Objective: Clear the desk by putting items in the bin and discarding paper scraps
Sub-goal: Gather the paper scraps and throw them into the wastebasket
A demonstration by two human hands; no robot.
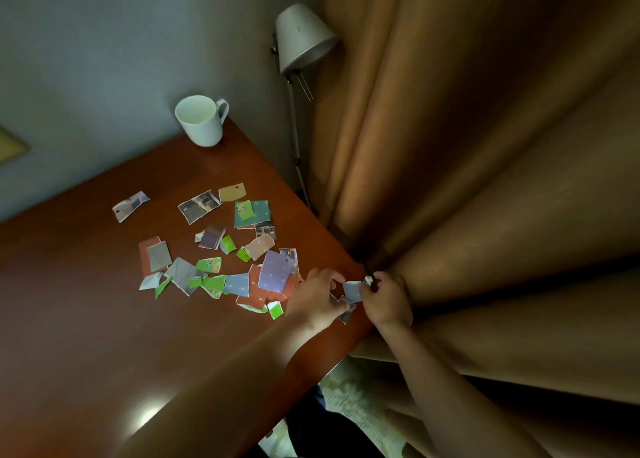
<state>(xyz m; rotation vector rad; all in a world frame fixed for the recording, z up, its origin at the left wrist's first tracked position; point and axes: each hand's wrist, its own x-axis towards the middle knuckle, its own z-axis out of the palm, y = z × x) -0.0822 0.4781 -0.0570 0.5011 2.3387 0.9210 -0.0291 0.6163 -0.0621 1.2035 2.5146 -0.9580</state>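
Both hands, left hand [317, 296] and right hand [388, 300], pinch paper scraps [352, 291] at lower centre (over the desk [86, 319] edge); loose grip could drop pieces floorward.

A white mug [202, 120] stands upright at the far corner of the desk, its handle turned toward the right and its inside bare. Behind it rises a grey-blue wall [104, 42], with a yellowish shape [10, 146] at the left edge, too cropped to identify. A floor lamp [302, 38] stands just beside the far right corner, its pale conical shade tilted downward on a thin metal pole [297, 139]. A tan curtain [485, 146] hangs in heavy folds along the right side. Below, a pale patterned rug [353, 402] shows on the floor, partly covered by dark blue fabric [318, 423].
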